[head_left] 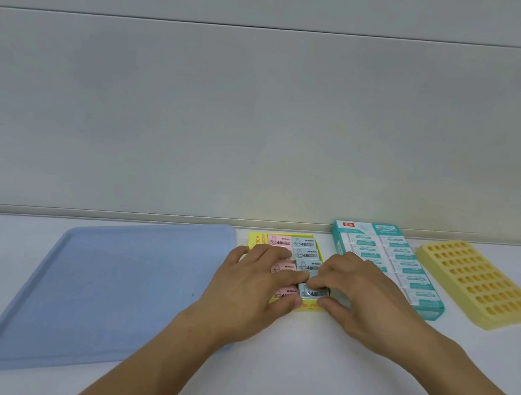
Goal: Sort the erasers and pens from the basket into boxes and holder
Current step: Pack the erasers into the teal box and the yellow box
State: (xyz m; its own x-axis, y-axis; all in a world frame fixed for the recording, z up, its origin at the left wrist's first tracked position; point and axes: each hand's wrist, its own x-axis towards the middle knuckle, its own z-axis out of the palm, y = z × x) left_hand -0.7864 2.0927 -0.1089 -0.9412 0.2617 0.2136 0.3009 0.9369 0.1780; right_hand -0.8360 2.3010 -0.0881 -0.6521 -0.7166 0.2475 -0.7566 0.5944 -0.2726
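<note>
Both hands meet over the near end of the yellow box (287, 236), which sits on the white bench (329, 377) between the blue tray (95, 292) and the teal box (428, 309). A light blue eraser (312, 292) lies at the near right corner of the yellow box, right between the two hands. The right hand (358, 293) has its fingers curled over the far edge of this eraser and its thumb on the near edge, so it pinches it. The left hand (253, 281) lies across the pink erasers (281, 244) with its fingers bent, and its fingertips touch the left end of the blue eraser. More blue erasers (305, 243) fill the far right side of the yellow box. The hands hide much of the box, so some erasers under them cannot be seen. The teal box holds rows of white erasers (397, 242). The yellow holder (482, 287), full of small holes, lies flat at the far right. The words on the erasers are too blurry to read well.
</note>
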